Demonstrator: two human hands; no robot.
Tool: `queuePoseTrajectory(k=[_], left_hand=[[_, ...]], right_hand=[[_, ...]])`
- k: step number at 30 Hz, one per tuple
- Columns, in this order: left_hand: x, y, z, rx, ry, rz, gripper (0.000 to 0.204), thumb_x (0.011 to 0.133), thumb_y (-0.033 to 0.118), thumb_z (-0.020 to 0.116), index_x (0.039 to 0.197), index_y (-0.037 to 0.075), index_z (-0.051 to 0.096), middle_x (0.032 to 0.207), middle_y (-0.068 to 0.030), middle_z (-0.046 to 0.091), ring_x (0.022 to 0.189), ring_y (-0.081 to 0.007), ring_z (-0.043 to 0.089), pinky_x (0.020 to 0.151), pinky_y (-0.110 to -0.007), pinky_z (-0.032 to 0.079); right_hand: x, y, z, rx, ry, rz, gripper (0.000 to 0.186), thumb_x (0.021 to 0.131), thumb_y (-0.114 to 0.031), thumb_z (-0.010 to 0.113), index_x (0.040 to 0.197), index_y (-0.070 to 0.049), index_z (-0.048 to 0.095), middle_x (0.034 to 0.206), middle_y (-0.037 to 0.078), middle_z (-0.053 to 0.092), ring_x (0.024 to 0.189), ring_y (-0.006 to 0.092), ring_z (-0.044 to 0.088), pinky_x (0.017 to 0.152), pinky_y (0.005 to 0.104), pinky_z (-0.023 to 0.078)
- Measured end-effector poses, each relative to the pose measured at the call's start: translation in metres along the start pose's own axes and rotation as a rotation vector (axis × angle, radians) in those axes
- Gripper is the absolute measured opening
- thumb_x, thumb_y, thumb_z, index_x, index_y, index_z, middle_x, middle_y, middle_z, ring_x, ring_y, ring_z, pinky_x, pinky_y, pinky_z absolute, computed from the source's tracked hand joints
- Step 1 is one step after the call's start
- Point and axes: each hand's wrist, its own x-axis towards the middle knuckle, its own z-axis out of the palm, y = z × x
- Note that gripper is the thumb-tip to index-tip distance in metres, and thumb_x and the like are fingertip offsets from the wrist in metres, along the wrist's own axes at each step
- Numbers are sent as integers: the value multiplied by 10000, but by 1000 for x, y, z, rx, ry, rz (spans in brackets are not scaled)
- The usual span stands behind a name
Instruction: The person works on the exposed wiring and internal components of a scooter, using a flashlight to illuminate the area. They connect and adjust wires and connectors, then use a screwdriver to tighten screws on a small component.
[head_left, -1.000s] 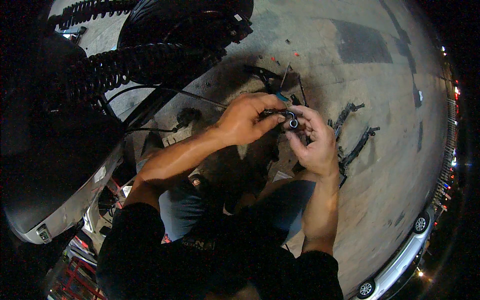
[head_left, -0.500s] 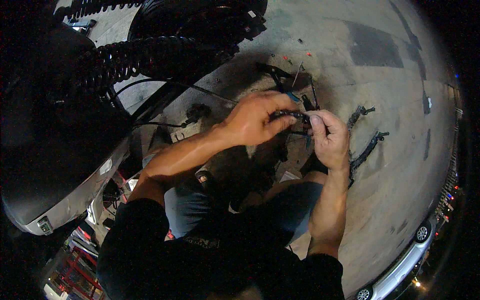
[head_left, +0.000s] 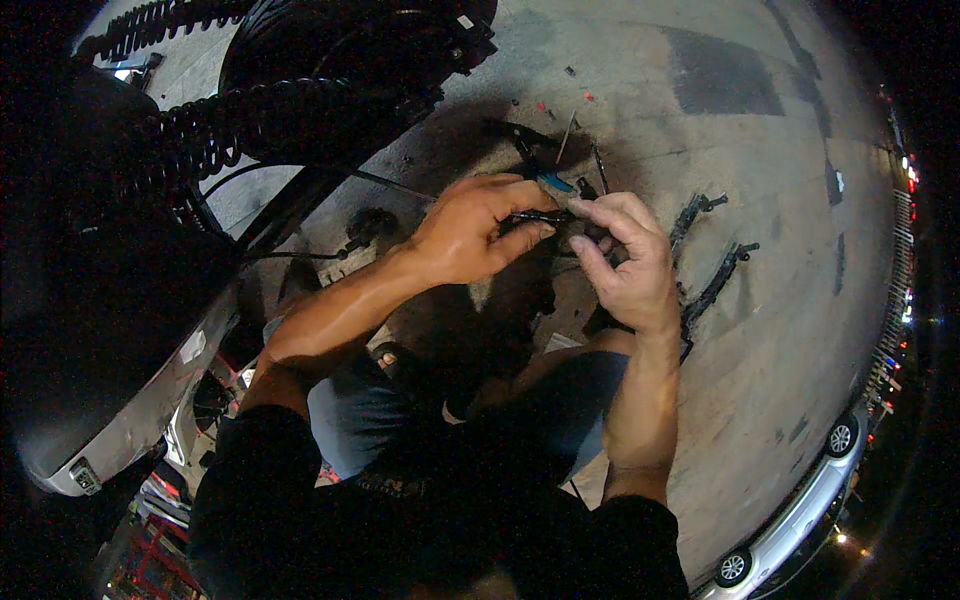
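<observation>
My left hand (head_left: 470,228) is closed, thumb and fingers pinching a thin dark rod-like part (head_left: 540,216) that points to the right. Its exact kind I cannot make out. At the free end of this part is my right hand (head_left: 635,258), its thumb and index finger apart and the other fingers curled; nothing shows clearly between them. Just beyond the hands lies a tool with a blue piece (head_left: 556,183), partly covered by my fingers. A thin straight metal rod (head_left: 567,138) stands out past it.
To the left looms a large dark vehicle with coil springs (head_left: 200,140) and a hanging cable (head_left: 300,255). Two long black metal parts (head_left: 718,285) lie on the concrete floor (head_left: 790,250) to the right. Small red bits (head_left: 589,97) are scattered farther off. A silver car (head_left: 800,515) is parked at far right.
My right thumb and index finger have parted from their pinch at the end of the dark part. My left hand keeps its hold. The whole view has shifted slightly.
</observation>
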Motion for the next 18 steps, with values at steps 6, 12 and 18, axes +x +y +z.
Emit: queuePoseTrajectory(k=[6,12,18], left_hand=[[-1,-2,1,48,36,13,227,821,108,700,1030,30,658,1015,-146,680,939,-333,660,821,-384,527],[-1,-7,2,84,102,116,206,818,119,690,1008,54,646,887,-141,639,799,-349,626,669,-416,501],[-6,2,1,108,-105,-19,199,824,135,700,983,34,635,893,-148,630,861,-356,616,708,-426,512]], right_hand=[[-3,8,18,222,-3,226,348,816,75,675,1156,16,626,948,48,649,816,114,605,710,227,495],[-8,2,22,273,-9,164,330,780,-101,777,1092,-50,684,905,105,699,823,195,672,715,316,535],[8,7,14,175,67,-7,205,872,-49,694,1067,-9,647,847,12,628,744,75,540,646,202,433]])
